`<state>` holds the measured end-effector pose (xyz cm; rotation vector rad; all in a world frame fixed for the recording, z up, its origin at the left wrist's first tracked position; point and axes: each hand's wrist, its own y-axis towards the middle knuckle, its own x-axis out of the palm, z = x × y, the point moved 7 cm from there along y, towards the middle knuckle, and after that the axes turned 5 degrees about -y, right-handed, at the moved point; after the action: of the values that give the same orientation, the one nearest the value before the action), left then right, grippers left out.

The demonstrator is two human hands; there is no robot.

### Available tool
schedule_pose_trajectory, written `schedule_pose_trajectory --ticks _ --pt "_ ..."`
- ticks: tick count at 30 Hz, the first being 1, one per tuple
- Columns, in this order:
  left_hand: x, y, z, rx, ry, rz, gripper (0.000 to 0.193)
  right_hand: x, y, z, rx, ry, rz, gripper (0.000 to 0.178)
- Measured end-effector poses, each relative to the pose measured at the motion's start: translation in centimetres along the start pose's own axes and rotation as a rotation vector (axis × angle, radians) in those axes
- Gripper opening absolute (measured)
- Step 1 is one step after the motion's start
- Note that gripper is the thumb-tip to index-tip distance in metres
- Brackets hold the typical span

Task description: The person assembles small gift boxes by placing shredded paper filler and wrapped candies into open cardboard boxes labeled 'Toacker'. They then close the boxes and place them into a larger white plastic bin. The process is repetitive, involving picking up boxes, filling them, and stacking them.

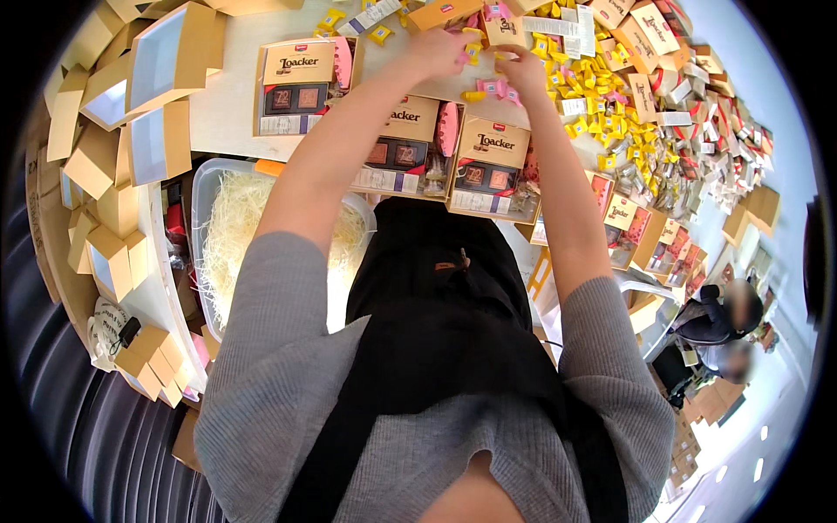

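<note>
A: Quick one: what's hidden or cut off?
B: Fingertips, mainly. Left hand (434, 52) has its fingers over a pink sweet (461, 57), and contact is too small to make out. Right hand (525, 71) shows its back, tips partly out of sight. Picture edge crops the far end of the worktop (228, 91). Left forearm covers part of the middle gift box (405, 155); right forearm blocks part of the box row behind it.
A: Hand states?
B: Both have bent fingers. Can't tell if either one grips or just touches.
A: Where are the sweets, then?
B: Pink sweet at the left fingertips. Yellow sweet (472, 53) just right of it, between the hands. Pink sweets (499, 90) lie just below and left of the right hand, nearer the body. Tan box (504, 31) is right past the right fingertips.
A: Anything around?
B: Yellow heap (606, 113) right of the right hand. Right gift box (488, 170) between the forearms, nearer the body; left gift box (296, 91) left of the left forearm. Tub (228, 244) of straw, partly behind the left arm. Two people at far right, small and blurred.
</note>
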<state>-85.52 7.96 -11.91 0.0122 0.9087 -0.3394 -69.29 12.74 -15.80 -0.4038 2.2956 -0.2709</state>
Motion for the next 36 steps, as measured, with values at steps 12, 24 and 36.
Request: schedule_pose_trajectory --ticks 12,24,36 --pt "-4.2 -19.9 0.5 -0.355 -1.500 0.279 0.027 2.8 -19.2 -6.1 0.185 0.795 -0.717 0.030" --pt "5.6 -20.2 3.2 -0.284 -0.670 -0.382 0.022 5.0 -24.3 -5.6 0.072 -0.002 -0.898 0.026" --pt "7.5 -20.2 0.9 -0.333 -1.083 -0.039 0.019 4.7 -22.7 -7.8 -0.401 -0.141 -0.355 0.019"
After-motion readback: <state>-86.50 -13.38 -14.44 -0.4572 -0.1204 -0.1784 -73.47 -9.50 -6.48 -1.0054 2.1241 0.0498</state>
